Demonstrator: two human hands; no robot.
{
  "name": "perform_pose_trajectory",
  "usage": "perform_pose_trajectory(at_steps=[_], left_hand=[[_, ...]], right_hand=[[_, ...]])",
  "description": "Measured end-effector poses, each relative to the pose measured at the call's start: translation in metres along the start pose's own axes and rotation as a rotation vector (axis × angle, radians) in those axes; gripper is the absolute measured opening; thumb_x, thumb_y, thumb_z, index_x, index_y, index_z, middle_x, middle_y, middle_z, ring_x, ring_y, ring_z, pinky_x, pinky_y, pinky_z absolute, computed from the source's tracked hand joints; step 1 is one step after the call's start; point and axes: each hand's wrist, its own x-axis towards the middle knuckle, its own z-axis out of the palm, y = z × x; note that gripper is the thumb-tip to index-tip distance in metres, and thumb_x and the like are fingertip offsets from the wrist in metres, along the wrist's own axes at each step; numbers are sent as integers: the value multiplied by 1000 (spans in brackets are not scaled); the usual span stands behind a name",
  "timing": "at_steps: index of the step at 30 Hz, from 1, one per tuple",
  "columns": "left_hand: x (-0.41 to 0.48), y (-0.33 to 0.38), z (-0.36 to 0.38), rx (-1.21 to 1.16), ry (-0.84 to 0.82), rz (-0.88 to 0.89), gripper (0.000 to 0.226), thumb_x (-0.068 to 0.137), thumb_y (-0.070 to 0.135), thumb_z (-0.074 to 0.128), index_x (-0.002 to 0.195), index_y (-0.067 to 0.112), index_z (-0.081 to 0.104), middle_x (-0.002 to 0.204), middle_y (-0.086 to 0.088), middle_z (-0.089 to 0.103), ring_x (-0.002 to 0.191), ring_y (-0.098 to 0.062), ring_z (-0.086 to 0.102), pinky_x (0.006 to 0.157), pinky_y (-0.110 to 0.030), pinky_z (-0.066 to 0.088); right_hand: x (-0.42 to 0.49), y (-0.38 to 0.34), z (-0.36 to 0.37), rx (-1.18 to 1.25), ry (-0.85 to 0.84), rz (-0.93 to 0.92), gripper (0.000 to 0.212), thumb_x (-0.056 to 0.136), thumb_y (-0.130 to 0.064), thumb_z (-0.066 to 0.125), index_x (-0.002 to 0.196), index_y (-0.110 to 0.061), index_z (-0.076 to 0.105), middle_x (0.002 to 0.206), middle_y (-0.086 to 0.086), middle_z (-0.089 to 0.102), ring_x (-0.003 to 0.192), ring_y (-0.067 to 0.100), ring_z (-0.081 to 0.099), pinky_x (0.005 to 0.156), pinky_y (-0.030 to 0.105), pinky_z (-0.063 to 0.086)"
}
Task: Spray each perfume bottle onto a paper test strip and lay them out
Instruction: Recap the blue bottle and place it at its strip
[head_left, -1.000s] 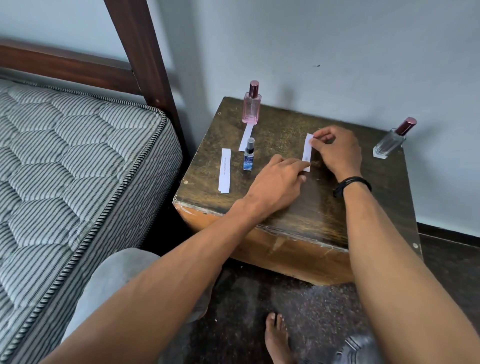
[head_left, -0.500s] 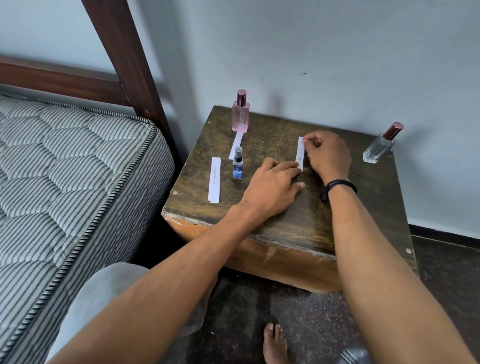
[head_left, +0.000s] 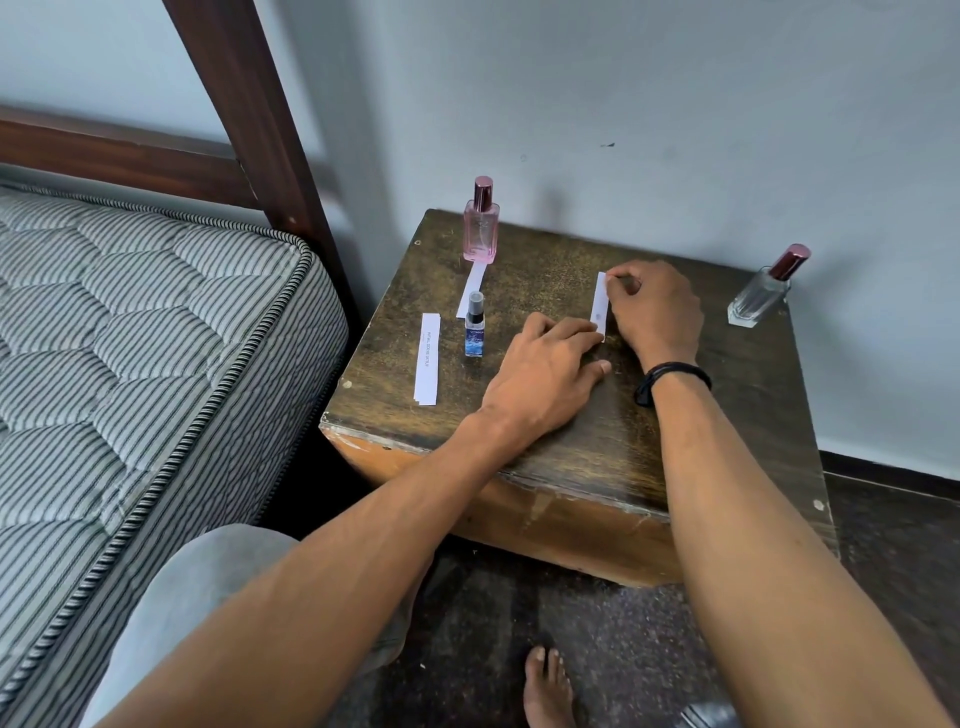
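My left hand (head_left: 545, 374) lies flat on the bench (head_left: 550, 260), palm down, fingers straight & relaxed, w/ the fingertips pressing the near end of a white test strip (head_left: 600, 304). My right hand (head_left: 655, 306) has its fingers curled in & pinches the far end of that same strip, so it lies lengthwise on the wood btw the two hands, approx. mid-bench. A black wristband (head_left: 671, 375) sits on my right wrist. Back-left corner: pink bottle (head_left: 481, 228), upright, cap on, w/ a second strip (head_left: 471, 288) lying just in front of it, slightly angled. A small blue bottle (head_left: 475, 327) stands upright at the near end of that strip; touching it or just beside it, can't tell. Left of that, nr the bench edge, a little stack of spare strips (head_left: 428, 358) w/ print too small to read. Far right, by the wall (head_left: 675, 104), a clear bottle (head_left: 761, 293) w/ dark red cap, well apart from the rest. Striped mattress (head_left: 130, 338) & dark wood bed frame (head_left: 244, 104) to the left; my bare foot (head_left: 548, 686) on the floor (head_left: 519, 597) below.
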Motion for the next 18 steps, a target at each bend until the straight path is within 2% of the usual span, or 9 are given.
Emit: perform_pose_trajectory(at_steps=[18], left_hand=[[4, 2, -3, -34, -11, -31, 43, 99, 39, 53, 132, 13, 63, 141, 5, 55, 118, -25, 42, 107, -41, 38]], right_hand=[[1, 3, -1, -8, -13, -32, 22, 100, -38, 57, 113, -33, 74, 117, -2, 67, 107, 25, 65, 84, 37, 50]])
